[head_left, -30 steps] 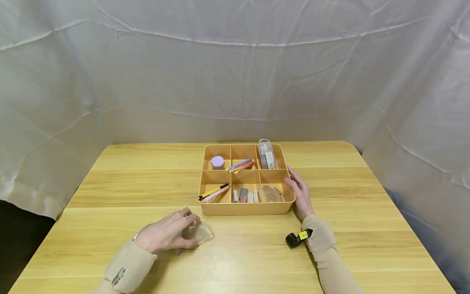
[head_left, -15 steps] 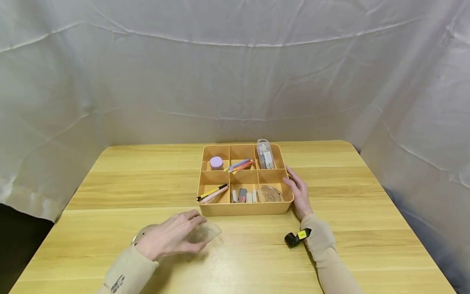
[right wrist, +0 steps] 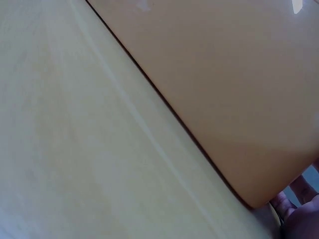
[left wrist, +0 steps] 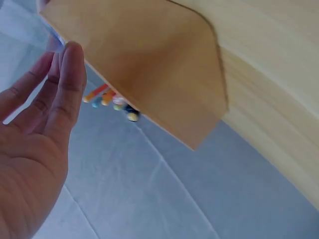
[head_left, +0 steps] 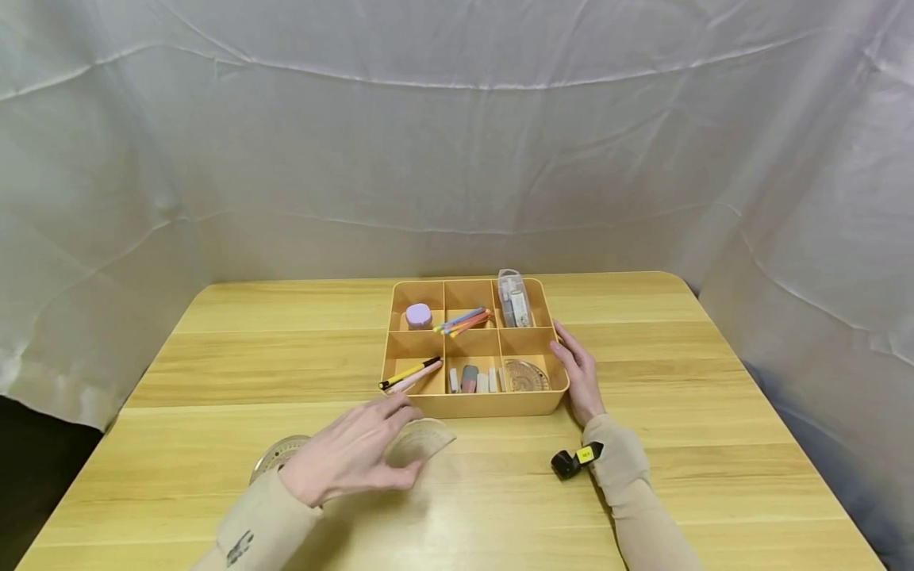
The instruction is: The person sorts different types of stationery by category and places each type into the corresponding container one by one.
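My left hand (head_left: pixel 357 456) pinches a clear half-round protractor (head_left: pixel 424 438) between thumb and fingers, over the table just in front of the desk organizer (head_left: pixel 471 407). In the left wrist view the fingers (left wrist: pixel 70 94) are extended beside the organizer's wall, and little of the protractor shows there. My right hand (head_left: pixel 581 385) holds the organizer's right side, thumb over the rim and fingers along the outer wall. Another clear protractor (head_left: pixel 527 377) lies in its front right compartment. A further clear, curved, marked piece (head_left: pixel 278 452) lies on the table, partly hidden by my left forearm.
Other compartments hold a purple-lidded container (head_left: pixel 418 316), several coloured pens (head_left: pixel 464 321), a clear case (head_left: pixel 514 300), erasers (head_left: pixel 469 379) and two pens (head_left: pixel 410 374) across the front left. A wrist camera (head_left: pixel 567 464) sits by my right sleeve. Grey fabric (head_left: pixel 457 159) hangs behind the table.
My left hand has moved right with the protractor, closer to the organizer's front wall, uncovering more of the curved piece at left. My right hand keeps its place on the organizer.
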`<state>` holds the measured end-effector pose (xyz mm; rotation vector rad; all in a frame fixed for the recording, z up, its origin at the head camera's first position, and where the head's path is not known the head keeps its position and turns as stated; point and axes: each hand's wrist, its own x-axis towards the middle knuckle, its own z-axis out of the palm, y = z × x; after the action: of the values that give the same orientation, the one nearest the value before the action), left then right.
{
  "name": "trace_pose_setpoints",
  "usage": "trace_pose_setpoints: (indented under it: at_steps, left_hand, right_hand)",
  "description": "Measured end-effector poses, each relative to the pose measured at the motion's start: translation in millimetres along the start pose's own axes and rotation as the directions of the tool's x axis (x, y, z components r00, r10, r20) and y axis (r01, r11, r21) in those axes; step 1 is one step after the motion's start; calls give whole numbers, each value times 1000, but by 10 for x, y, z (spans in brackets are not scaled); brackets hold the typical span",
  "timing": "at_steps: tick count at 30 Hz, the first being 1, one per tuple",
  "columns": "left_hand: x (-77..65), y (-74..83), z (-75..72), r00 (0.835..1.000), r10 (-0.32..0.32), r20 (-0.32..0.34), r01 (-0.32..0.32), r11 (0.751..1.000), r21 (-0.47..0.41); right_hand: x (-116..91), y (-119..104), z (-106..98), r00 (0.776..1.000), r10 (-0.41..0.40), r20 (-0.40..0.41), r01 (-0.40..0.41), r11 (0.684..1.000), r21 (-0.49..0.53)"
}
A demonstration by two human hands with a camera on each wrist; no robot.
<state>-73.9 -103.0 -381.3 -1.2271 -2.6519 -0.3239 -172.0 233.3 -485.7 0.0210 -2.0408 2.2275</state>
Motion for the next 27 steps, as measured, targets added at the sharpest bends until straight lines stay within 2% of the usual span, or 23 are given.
trace_pose_setpoints:
  at_steps: [9, 12, 18, 24, 27]
  left_hand:
    - [355, 88, -65, 999, 25, -47, -24, 1000, 13]
    - [489, 118, -78, 999, 15, -46, -14, 1000, 22]
    - [785, 184, -102, 999, -50, -9, 50, 999, 14]
    - [1055, 239, -138, 990, -133, 42, 132, 991, 27]
    - [1192, 264, -140, 987, -156, 37, 154, 987, 41]
  right_hand:
    - [5, 13, -21, 1000, -20, 7, 20, 1000, 2]
    - [5, 13, -23, 1000, -19, 8, 18, 1000, 13]
    - [-1, 14, -27, 1000, -12, 5, 12, 1000, 8]
    - [1, 5, -20, 1000, -1, 1, 1, 1000, 2]
    - [2, -2, -18, 1000, 2, -9, -3, 1000, -9]
